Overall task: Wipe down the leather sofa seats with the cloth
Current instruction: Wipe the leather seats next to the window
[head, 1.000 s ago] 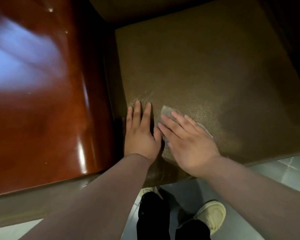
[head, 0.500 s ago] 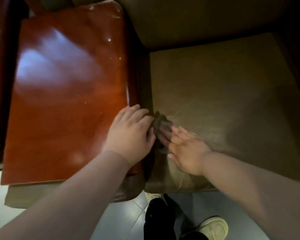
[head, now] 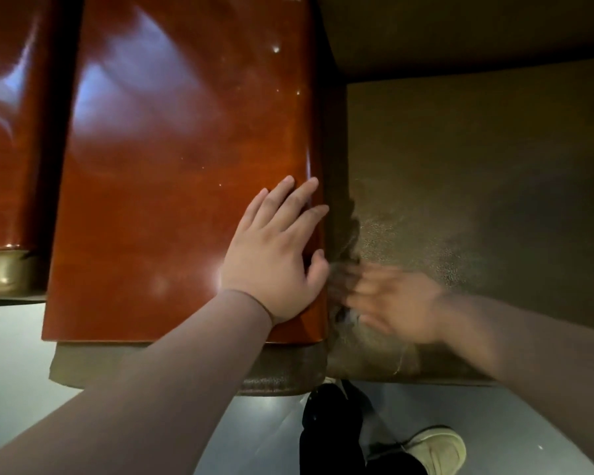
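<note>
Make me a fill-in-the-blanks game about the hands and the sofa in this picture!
1. The left hand rests flat on the shiny ____ armrest.
2. The blurry right hand is on the sofa ____, next to the armrest.
3. Near the bottom of the picture, a pale ____ stands on the floor.

Missing words: wooden; seat; shoe

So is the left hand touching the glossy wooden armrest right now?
Touching. The head view shows the left hand lying flat on the wooden armrest, palm and straight fingers on its surface with no gap.
</note>
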